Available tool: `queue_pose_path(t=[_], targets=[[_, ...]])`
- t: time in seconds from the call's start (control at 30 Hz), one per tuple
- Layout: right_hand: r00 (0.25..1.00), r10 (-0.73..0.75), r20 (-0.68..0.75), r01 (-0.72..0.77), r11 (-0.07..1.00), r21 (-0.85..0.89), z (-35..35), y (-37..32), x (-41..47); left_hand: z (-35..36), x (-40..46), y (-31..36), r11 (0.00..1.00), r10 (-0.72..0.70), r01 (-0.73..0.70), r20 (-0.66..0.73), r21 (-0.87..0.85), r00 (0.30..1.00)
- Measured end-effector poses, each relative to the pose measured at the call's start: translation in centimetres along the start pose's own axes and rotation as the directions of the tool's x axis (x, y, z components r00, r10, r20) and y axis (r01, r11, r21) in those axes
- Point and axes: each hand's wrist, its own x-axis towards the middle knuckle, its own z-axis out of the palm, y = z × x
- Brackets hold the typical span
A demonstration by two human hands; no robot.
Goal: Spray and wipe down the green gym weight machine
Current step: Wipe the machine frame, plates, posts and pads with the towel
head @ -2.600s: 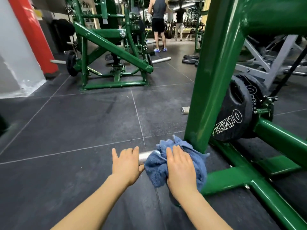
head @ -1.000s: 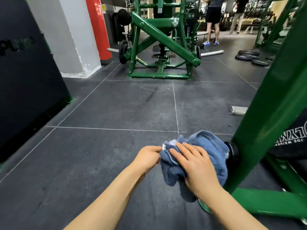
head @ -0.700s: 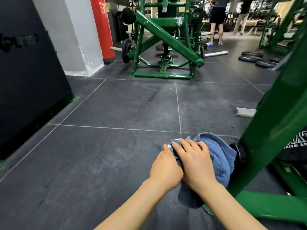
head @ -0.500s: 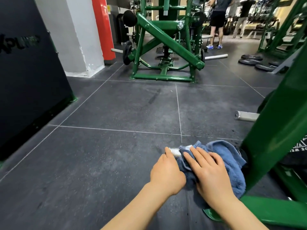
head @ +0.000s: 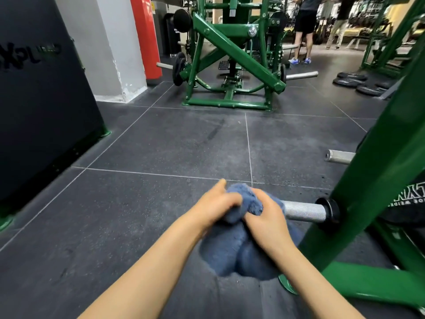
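Both hands are gripping a blue towel [head: 239, 247] bunched over the free end of a silver weight peg [head: 303, 211] on the green machine [head: 377, 180]; left hand [head: 216, 207] and right hand [head: 268, 221] fingers are curling into the cloth.

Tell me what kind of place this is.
Almost certainly a commercial gym: a green steel plate-loaded weight machine stands across the dark rubber tile floor, black round weight plates lie loose on it, and a knurled silver loading peg juts from the nearer green frame.
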Motion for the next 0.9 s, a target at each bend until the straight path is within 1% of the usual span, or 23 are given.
queue_pose_path(t=[0.03, 0.07, 0.13, 0.17, 0.2, 0.23, 0.27, 0.3, 0.33, 0.37, 0.4, 0.43, 0.47, 0.5, 0.53, 0.57, 0.6, 0.63, 0.67, 0.7, 0.77, 0.9], targets=[[1.000, 0.001, -0.008, 0.000, 0.995, 0.102, 1.1, -0.9, 0.0, -0.8, -0.2, 0.1, 0.985, 0.013, -0.013, 0.002, -0.171, 1.000], [1.000, -0.017, -0.024, 0.020, 0.993, 0.120, 2.2, -1.6, 0.0, -1.4, -0.4, 0.0, 0.958, 0.042, -0.032, 0.029, -0.285, 0.999], [0.998, -0.036, -0.060, 0.040, 0.998, 0.056, 4.3, -2.5, 0.0, -1.9, -1.0, -0.4, 0.935, 0.071, -0.057, 0.028, -0.351, 0.997], [0.998, -0.042, -0.050, 0.043, 0.999, 0.013, 4.7, -2.8, -0.1, -2.0, -1.0, -0.6, 0.926, 0.045, -0.052, -0.028, -0.374, 0.999], [0.999, -0.053, 0.005, 0.053, 0.997, -0.055, 4.7, -2.6, 0.0, -1.9, -0.9, -1.0, 0.924, 0.007, -0.052, -0.120, -0.379, 0.993], [0.990, -0.091, 0.103, 0.106, 0.984, -0.146, 4.3, -2.7, 0.0, -1.9, -0.6, -1.4, 0.944, 0.001, -0.078, -0.232, -0.320, 0.973], [0.971, -0.129, 0.202, 0.181, 0.946, -0.267, 3.4, -2.3, 0.3, -1.9, -0.1, -1.7, 0.978, 0.040, -0.110, -0.356, -0.178, 0.934], [0.952, -0.153, 0.265, 0.246, 0.896, -0.368, 2.4, -1.7, 0.8, -1.8, 0.2, -1.8, 0.991, 0.125, -0.129, -0.474, 0.024, 0.871], [0.951, -0.136, 0.276, 0.254, 0.853, -0.455, 1.3, -1.3, 1.4, -1.5, 0.5, -2.0, 0.970, 0.226, -0.131, -0.555, 0.205, 0.801], [0.966, -0.100, 0.238, 0.218, 0.810, -0.544, 0.4, -0.4, 2.1, -1.2, 0.5, -2.1, 0.932, 0.319, -0.137, -0.578, 0.337, 0.751], [0.979, -0.073, 0.190, 0.180, 0.742, -0.646, -0.5, 0.3, 2.7, -0.8, 0.8, -2.3, 0.901, 0.381, -0.167, -0.547, 0.400, 0.746], [0.986, -0.048, 0.160, 0.152, 0.651, -0.744, -1.0, 1.2, 3.2, 0.0, 1.1, -2.7, 0.883, 0.412, -0.214, -0.473, 0.417, 0.779], [0.987, -0.023, 0.157, 0.142, 0.570, -0.809, -1.3, 2.0, 3.4, 1.2, 1.5, -3.4, 0.866, 0.421, -0.247, -0.369, 0.434, 0.828], [0.984, -0.001, 0.177, 0.152, 0.526, -0.837, -1.1, 2.8, 3.4, 2.7, 1.7, -4.2, 0.857, 0.396, -0.253, -0.261, 0.449, 0.880], [0.980, 0.001, 0.199, 0.171, 0.505, -0.846, -0.8, 3.8, 3.3, 4.1, 1.9, -4.9, 0.862, 0.339, -0.227, -0.183, 0.454, 0.923], [0.978, -0.053, 0.200, 0.199, 0.502, -0.842, -0.5, 4.9, 3.1, 5.3, 1.9, -5.4, 0.892, 0.261, -0.172, -0.165, 0.417, 0.951], [0.975, -0.132, 0.180, 0.222, 0.502, -0.836, -0.4, 5.9, 3.1, 6.1, 2.4, -5.9, 0.935, 0.192, -0.131, -0.160, 0.329, 0.968], [0.970, -0.188, 0.155, 0.231, 0.511, -0.828, -0.4, 6.2, 3.0, 6.6, 3.0, -6.1, 0.965, 0.164, -0.121, -0.173, 0.234, 0.971], [0.961, -0.237, 0.145, 0.250, 0.515, -0.820, -0.5, 6.5, 3.1, 6.8, 3.5, -6.0, 0.976, 0.167, -0.135, -0.195, 0.171, 0.966], [0.953, -0.270, 0.141, 0.269, 0.532, -0.803, -0.7, 6.4, 3.2, 6.7, 3.9, -5.7, 0.978, 0.172, -0.140, -0.220, 0.156, 0.960], [0.946, -0.291, 0.146, 0.293, 0.566, -0.771, -0.9, 6.2, 3.3, 6.7, 4.4, -5.2, 0.982, 0.158, -0.125, -0.255, 0.141, 0.954], [0.942, -0.307, 0.137, 0.302, 0.594, -0.745, -0.7, 6.4, 3.2, 6.8, 4.4, -5.1, 0.994, 0.103, -0.106, -0.294, 0.005, 0.950]])
